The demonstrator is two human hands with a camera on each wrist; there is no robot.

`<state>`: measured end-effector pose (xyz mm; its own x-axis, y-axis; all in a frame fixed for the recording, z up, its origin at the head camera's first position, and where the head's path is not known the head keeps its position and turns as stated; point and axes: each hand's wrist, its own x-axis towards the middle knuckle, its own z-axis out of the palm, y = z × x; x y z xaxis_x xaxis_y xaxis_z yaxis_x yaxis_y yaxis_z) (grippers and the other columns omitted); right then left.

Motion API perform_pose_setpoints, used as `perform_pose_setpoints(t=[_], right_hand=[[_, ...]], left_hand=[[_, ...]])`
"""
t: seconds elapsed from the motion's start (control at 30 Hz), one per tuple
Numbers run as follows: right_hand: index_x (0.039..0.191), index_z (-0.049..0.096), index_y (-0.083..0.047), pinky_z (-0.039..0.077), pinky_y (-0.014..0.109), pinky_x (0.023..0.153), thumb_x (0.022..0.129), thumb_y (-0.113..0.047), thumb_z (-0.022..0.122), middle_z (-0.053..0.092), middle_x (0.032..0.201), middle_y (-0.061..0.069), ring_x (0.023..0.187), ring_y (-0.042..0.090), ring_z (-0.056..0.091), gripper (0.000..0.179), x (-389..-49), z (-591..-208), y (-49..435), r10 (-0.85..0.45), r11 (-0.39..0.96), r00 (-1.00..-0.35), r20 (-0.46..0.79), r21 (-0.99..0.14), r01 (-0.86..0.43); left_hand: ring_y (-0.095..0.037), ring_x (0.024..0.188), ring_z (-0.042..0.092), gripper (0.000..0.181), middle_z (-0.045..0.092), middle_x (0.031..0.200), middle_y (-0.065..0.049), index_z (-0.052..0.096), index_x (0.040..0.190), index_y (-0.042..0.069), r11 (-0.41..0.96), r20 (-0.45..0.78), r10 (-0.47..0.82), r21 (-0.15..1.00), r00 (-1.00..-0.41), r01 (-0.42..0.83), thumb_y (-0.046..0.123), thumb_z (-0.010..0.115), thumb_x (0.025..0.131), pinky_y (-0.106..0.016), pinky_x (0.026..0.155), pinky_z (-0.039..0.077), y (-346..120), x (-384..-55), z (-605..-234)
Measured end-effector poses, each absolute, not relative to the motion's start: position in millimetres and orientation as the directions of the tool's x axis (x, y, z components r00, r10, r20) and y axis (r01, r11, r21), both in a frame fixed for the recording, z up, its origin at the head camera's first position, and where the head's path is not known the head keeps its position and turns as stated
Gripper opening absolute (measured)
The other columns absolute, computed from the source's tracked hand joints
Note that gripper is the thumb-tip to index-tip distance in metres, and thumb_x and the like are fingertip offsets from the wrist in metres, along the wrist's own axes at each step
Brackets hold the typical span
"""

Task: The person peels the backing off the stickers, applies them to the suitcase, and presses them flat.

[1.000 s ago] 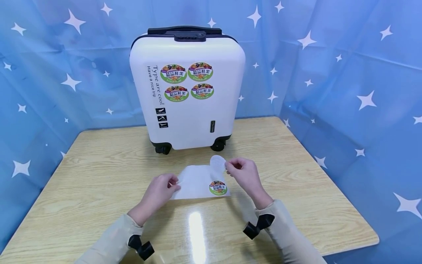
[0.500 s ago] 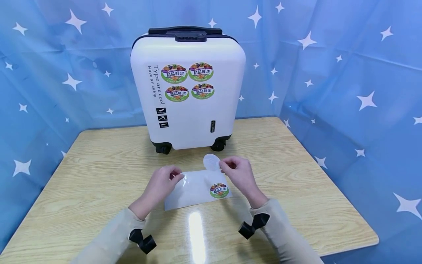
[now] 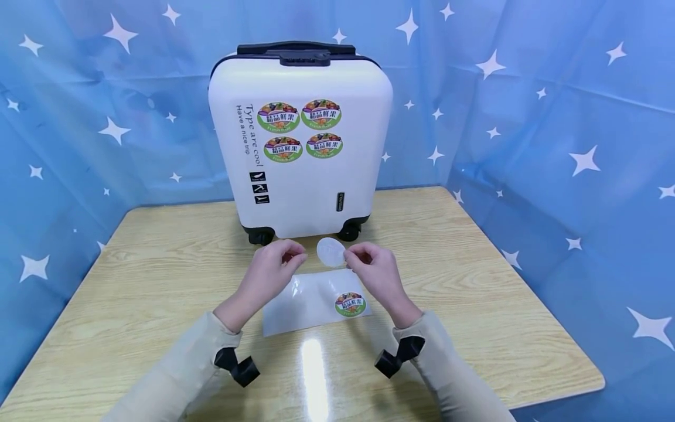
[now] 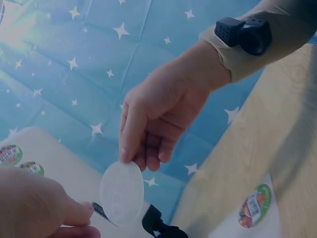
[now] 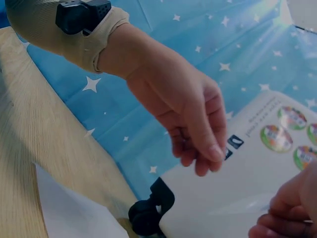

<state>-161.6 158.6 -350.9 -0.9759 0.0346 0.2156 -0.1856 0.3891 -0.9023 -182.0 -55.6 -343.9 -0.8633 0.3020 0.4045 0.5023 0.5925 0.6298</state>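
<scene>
A round sticker point(image 3: 330, 252), its whitish back showing, is pinched at its edge by my right hand point(image 3: 375, 272); the left wrist view shows the thumb and fingertips on it. My left hand point(image 3: 270, 275) is just left of the sticker and apart from it, fingers loosely curled, nothing between them in the right wrist view. Below both hands a white backing sheet point(image 3: 303, 308) lies on the table, bearing one oval fruit sticker point(image 3: 350, 305) at its right end. Behind stands a white suitcase point(image 3: 311, 193) with several fruit stickers point(image 3: 278, 118) on its front.
The suitcase stands upright on black wheels point(image 3: 349, 231) at the back of the wooden table point(image 3: 158, 252). Blue star-patterned curtains point(image 3: 527, 146) hang behind and at the sides. Black wrist cameras point(image 3: 236, 366) sit on both sleeves.
The sticker has come off the backing sheet and moved up and left with my right hand. My left hand has let go of the sheet and moved up toward the sticker.
</scene>
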Motion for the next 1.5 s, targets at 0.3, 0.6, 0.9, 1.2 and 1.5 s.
perform_pose_setpoints(t=[0.3, 0.6, 0.9, 1.2, 1.5], right_hand=[[0.092, 0.068, -0.004, 0.046, 0.025, 0.063, 0.089, -0.015, 0.064, 0.065, 0.083, 0.01, 0.074, 0.02, 0.058, 0.013, -165, -344, 154, 0.046, 0.358, -0.965, 0.259, -0.906, -0.226], [0.093, 0.068, -0.003, 0.047, 0.023, 0.063, 0.088, -0.013, 0.064, 0.065, 0.085, 0.012, 0.073, 0.02, 0.058, 0.012, -165, -341, 149, 0.02, 0.341, -0.952, 0.305, -0.897, -0.28], [0.092, 0.068, -0.003, 0.045, 0.022, 0.059, 0.086, -0.008, 0.065, 0.064, 0.083, 0.008, 0.069, 0.019, 0.055, 0.008, -165, -342, 144, -0.009, 0.347, -0.917, 0.4, -0.858, -0.378], [0.094, 0.068, -0.002, 0.047, 0.024, 0.063, 0.087, -0.003, 0.064, 0.064, 0.085, 0.007, 0.071, 0.017, 0.056, 0.008, -164, -346, 139, -0.106, 0.392, -0.866, 0.489, -0.779, -0.489], [0.092, 0.068, -0.006, 0.051, 0.026, 0.067, 0.087, -0.003, 0.063, 0.063, 0.086, 0.001, 0.075, 0.01, 0.058, 0.007, -164, -348, 138, -0.213, 0.415, -0.809, 0.549, -0.698, -0.583]], left_hand=[[-0.014, 0.075, 0.058, 0.005, 0.067, 0.083, -0.003, 0.07, 0.088, 0.005, 0.527, 0.48, 0.302, 0.636, -0.824, 0.564, 0.008, 0.068, 0.085, -0.03, 0.069, 0.049, -48, -188, -328], [-0.013, 0.07, 0.056, 0.01, 0.067, 0.082, -0.002, 0.07, 0.091, 0.005, 0.511, 0.465, 0.298, 0.66, -0.834, 0.551, 0.013, 0.066, 0.087, -0.028, 0.064, 0.048, -48, -191, -322], [-0.014, 0.066, 0.054, 0.016, 0.066, 0.08, -0.002, 0.07, 0.092, 0.005, 0.504, 0.402, 0.3, 0.704, -0.865, 0.501, 0.019, 0.064, 0.089, -0.028, 0.059, 0.047, -47, -194, -321], [-0.016, 0.063, 0.052, 0.019, 0.066, 0.08, -0.003, 0.07, 0.094, 0.006, 0.483, 0.353, 0.293, 0.748, -0.889, 0.456, 0.023, 0.061, 0.091, -0.029, 0.056, 0.045, -47, -193, -319], [-0.016, 0.063, 0.051, 0.02, 0.066, 0.077, -0.003, 0.072, 0.093, 0.006, 0.477, 0.346, 0.274, 0.761, -0.897, 0.439, 0.024, 0.062, 0.091, -0.03, 0.056, 0.043, -49, -194, -320]])
